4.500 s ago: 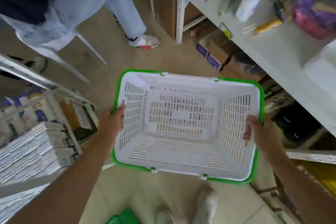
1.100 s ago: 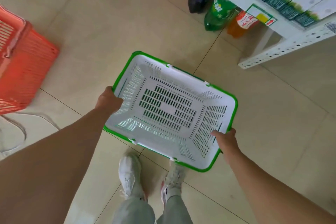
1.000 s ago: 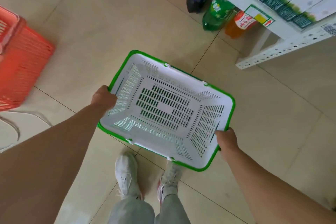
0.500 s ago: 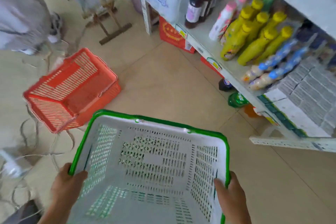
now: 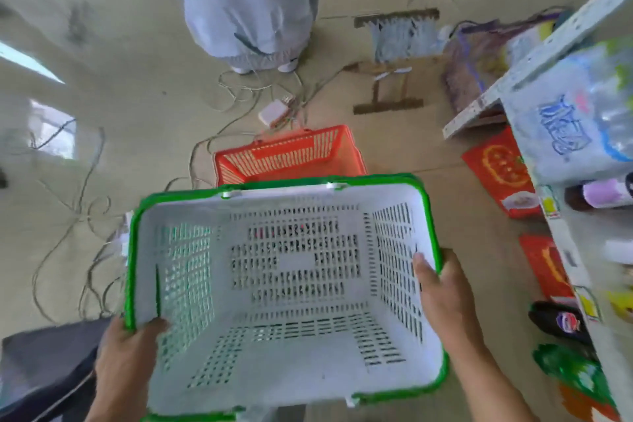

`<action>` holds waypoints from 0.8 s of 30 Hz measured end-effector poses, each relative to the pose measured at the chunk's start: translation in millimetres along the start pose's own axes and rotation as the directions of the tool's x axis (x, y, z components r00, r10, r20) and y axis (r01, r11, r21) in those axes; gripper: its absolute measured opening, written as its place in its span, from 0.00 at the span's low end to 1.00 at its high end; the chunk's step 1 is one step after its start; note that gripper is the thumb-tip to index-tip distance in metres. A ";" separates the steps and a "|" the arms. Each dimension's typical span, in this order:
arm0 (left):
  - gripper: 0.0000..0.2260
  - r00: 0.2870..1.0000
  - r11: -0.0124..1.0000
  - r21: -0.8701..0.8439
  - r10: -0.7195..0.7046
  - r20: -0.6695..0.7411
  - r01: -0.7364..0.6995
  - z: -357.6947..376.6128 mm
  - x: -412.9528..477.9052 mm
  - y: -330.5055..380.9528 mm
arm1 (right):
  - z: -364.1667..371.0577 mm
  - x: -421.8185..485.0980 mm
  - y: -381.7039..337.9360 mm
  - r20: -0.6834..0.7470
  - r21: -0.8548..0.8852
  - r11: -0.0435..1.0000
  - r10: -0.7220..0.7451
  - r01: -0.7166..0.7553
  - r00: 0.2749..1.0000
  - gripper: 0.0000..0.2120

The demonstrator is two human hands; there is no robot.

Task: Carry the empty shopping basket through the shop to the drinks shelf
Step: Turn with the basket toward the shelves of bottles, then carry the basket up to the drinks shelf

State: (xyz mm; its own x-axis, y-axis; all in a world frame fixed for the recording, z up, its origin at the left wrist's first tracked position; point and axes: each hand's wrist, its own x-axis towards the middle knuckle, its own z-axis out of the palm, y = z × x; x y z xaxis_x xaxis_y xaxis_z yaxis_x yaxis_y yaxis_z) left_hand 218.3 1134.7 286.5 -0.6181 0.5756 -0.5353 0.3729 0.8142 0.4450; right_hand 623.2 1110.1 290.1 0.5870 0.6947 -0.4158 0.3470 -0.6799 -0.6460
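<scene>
Grip: left hand (image 5: 126, 349) and right hand (image 5: 442, 288) clasp the side rims of the empty white shopping basket (image 5: 284, 370).
Position: basket now overlaps the red basket (image 5: 287, 154), formerly ahead-left.
Drinks shelf (image 5: 568, 250): still right.
Person (image 5: 250, 0): now directly ahead.

You are seeing through a single head-worn wide-angle camera, looking forward and steeply down. Close beneath it, your left hand (image 5: 120, 349) and right hand (image 5: 442, 291) are filling the lower frame, with the white basket (image 5: 287, 377) between them. Beyond the hands the floor (image 5: 120, 120) is stretching away; the shelf (image 5: 568, 271) is running along past your right hand. No second view is sharing this scene.
</scene>
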 end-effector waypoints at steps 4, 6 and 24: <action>0.06 0.998 0.994 -0.089 0.059 -0.026 -0.061 25.4 47.9 47.5 | 37.2 92.7 -47.4 0.033 -0.016 0.998 -0.065 0.065 0.997 0.06; 0.06 0.999 0.986 -0.159 0.047 -0.011 -0.048 47.8 65.3 66.5 | 56.2 134.9 -57.9 0.067 -0.023 0.996 -0.084 0.086 0.994 0.08; 0.23 0.976 0.976 0.188 0.137 -0.167 -0.105 257.1 219.2 68.6 | 205.7 328.3 1.2 0.107 -0.438 0.895 -0.045 0.087 0.993 0.14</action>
State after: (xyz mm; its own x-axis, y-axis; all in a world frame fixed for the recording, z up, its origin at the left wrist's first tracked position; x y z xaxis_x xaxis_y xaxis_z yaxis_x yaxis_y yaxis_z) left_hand 286.2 1336.2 15.1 -0.6680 0.6611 -0.3415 0.5593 0.7488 0.3555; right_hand 665.8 1385.6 21.2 0.4890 0.7455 -0.4530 0.6821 -0.6504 -0.3341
